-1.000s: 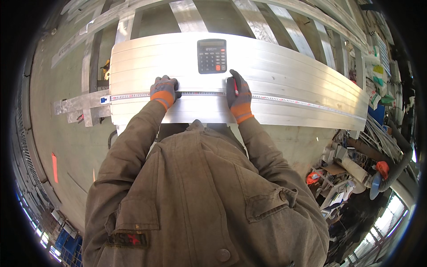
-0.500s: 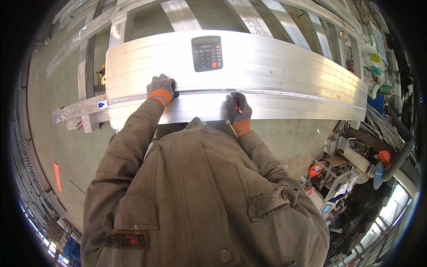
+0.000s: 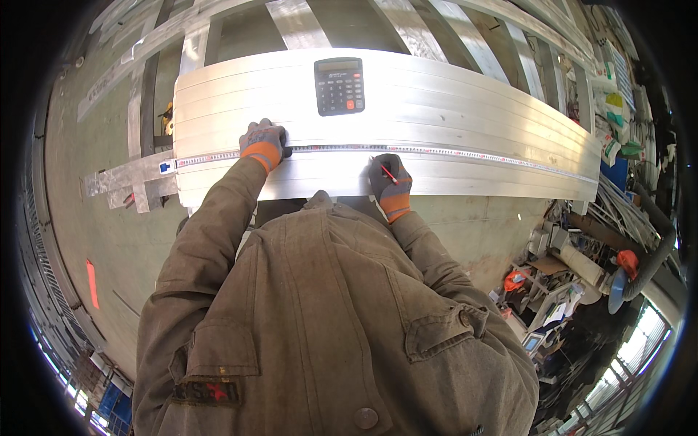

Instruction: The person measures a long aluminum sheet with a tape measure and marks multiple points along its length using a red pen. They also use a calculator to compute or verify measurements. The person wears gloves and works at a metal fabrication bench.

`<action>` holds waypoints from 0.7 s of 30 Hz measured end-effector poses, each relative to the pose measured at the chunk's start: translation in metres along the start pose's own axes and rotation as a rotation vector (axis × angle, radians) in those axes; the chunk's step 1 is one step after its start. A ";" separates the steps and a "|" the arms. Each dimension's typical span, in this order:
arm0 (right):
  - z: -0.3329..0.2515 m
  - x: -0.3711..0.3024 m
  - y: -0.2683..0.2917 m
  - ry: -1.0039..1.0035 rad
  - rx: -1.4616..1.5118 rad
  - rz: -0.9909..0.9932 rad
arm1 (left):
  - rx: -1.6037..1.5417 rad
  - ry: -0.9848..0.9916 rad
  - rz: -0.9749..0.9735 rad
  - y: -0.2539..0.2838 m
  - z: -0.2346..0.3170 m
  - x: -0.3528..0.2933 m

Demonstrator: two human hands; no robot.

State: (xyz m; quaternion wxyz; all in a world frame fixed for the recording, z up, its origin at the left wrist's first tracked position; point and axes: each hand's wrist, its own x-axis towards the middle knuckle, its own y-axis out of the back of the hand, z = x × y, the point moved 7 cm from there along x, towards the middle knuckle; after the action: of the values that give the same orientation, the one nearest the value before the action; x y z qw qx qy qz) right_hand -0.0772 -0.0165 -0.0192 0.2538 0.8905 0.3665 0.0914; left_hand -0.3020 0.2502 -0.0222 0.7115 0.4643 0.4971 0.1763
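Observation:
A stack of long pale aluminium profiles [image 3: 465,109] lies crosswise in front of me. A measuring tape [image 3: 451,152] runs along them from left to right. My left hand [image 3: 263,143], in a grey glove with an orange cuff, presses down on the tape near its left part. My right hand [image 3: 389,182], gloved the same way, holds a thin red pencil [image 3: 387,173] with its tip just below the tape. A black calculator [image 3: 339,86] rests on the profiles beyond my hands.
More metal bars [image 3: 298,22] lie farther away, and short offcuts [image 3: 127,178] stick out at the left. The concrete floor [image 3: 94,240] shows at the left. Cluttered tools, boxes and an orange item [image 3: 627,261] crowd the right side.
My right hand has drawn back toward me and slid left along the tape with the pencil. My left hand stays pressed on the tape.

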 end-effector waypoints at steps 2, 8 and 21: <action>-0.005 0.002 0.001 0.027 -0.005 -0.012 | -0.013 0.001 0.000 0.000 0.000 0.000; -0.015 0.008 -0.005 0.072 0.034 -0.033 | -0.003 0.012 -0.001 0.008 0.004 -0.004; -0.006 0.010 -0.010 0.113 0.016 -0.062 | -0.013 -0.007 0.014 0.005 0.001 -0.002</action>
State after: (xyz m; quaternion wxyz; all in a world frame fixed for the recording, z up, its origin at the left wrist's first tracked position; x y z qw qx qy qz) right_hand -0.0781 -0.0007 -0.0194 0.2281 0.8742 0.4084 0.1306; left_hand -0.3012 0.2505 -0.0172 0.7148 0.4639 0.4903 0.1831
